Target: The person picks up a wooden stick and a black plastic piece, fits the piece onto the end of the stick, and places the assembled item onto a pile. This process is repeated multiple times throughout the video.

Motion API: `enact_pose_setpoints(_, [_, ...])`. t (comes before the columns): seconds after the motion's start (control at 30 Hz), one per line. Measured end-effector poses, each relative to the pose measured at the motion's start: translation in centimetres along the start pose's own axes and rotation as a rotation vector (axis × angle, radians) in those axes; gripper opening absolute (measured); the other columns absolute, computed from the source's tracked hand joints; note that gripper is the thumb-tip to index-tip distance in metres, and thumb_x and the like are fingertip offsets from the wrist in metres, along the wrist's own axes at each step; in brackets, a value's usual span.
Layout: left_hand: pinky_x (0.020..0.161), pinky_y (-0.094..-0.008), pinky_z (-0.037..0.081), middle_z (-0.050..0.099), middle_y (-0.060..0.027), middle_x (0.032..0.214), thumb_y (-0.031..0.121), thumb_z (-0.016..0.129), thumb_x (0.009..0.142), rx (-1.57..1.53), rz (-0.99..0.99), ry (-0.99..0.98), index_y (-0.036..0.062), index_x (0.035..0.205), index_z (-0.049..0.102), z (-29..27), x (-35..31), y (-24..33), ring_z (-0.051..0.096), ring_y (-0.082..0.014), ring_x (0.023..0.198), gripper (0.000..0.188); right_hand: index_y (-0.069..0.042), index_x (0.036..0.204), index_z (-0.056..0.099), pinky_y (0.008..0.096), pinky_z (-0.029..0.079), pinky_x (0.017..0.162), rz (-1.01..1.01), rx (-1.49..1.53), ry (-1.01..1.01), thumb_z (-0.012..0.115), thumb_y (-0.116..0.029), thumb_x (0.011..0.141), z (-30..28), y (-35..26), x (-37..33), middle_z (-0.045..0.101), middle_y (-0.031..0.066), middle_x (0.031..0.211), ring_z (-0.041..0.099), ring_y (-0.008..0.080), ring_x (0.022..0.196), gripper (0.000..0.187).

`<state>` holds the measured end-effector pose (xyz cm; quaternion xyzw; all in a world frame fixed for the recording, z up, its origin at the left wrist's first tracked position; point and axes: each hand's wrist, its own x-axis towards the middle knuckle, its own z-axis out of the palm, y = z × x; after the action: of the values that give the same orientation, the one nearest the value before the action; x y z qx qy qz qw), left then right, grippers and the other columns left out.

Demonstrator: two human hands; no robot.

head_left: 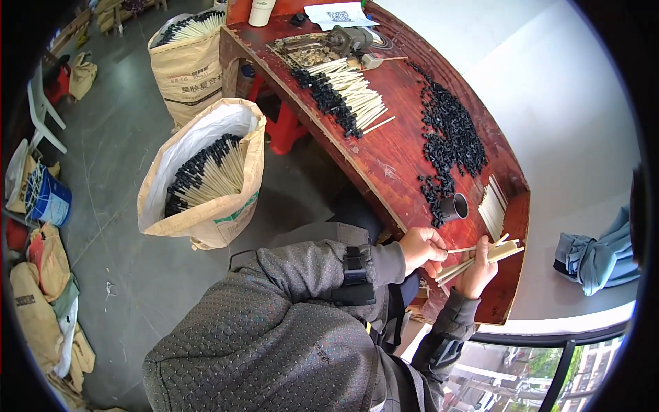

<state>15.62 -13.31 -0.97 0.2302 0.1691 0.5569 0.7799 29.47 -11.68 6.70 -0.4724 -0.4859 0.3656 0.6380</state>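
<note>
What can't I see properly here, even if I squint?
Head view:
One end of the thin stick: hidden by the left hand.
Middle of the stick bundle: wrapped by the right hand.
Bottom of the near paper sack: buried under black-tipped sticks.
Top of the white cup: cut off by the upper edge.

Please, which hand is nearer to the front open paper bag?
The left. The left hand is to the right of the paper bag, by the table's near edge; the right hand is farther right.
</note>
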Motion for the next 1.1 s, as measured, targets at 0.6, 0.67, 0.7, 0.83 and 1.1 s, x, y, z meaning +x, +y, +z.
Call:
enact_pose_setpoints(0.6, [0.047,-0.0356,0.057,0.062,-0.0152,0.076,-0.004,0.065,0.088,0.016,0.023,0.064,-0.0070,0.098,0.056,-1.1,0.0,1.4,0.065,-0.0232,0.058,0.014,-0.007,0.081,0.052,0.0242,0.036,0.046,0.016,0.004,-0.119,0.066,-0.021,0.097,1.4,1.3,0.7,0.047,0.0005,0.062,0.045,0.0100,0.049,0.025])
enact_pose_setpoints(0.67, [0.052,-0.0335,0.059,0.064,-0.0143,0.079,-0.001,0.067,0.089,0.035,0.041,0.067,-0.0058,0.100,0.057,-1.3,0.1,1.5,0.067,-0.0218,0.062,0.015,-0.007,0.081,0.052,0.0246,0.037,0.046,0.032,-0.005,-0.127,0.067,-0.022,0.096,1.4,1.3,0.8,0.048,0.0011,0.063,0.046,0.0103,0.049,0.026])
enact_pose_setpoints(0.7, [0.054,-0.0324,0.059,0.065,-0.0138,0.080,0.000,0.067,0.090,0.045,0.048,0.067,-0.0053,0.100,0.058,-1.4,0.2,1.5,0.068,-0.0211,0.063,0.015,-0.007,0.081,0.052,0.0246,0.037,0.046,0.032,0.002,-0.120,0.067,-0.022,0.096,1.5,1.3,0.8,0.048,0.0011,0.063,0.046,0.0103,0.049,0.026])
enact_pose_setpoints(0.83, [0.055,-0.0313,0.059,0.066,-0.0134,0.081,0.000,0.066,0.090,0.055,0.100,0.025,-0.0064,0.105,0.058,-1.5,0.8,1.8,0.068,-0.0203,0.064,0.018,-0.006,0.078,0.053,0.0237,0.037,0.045,0.006,0.041,-0.049,0.067,-0.023,0.096,1.6,1.3,1.1,0.050,0.0013,0.061,0.048,0.0101,0.049,0.029])
enact_pose_setpoints(1.1, [0.055,-0.0284,0.057,0.067,-0.0114,0.082,-0.001,0.064,0.091,0.558,0.216,0.057,-0.0047,0.104,0.062,-3.5,2.4,6.3,0.067,-0.0156,0.067,0.014,-0.005,0.088,0.055,0.0239,0.035,0.045,-0.023,-0.020,-0.092,0.067,-0.024,0.096,1.6,2.5,3.4,0.046,0.0005,0.061,0.045,0.0100,0.048,0.024])
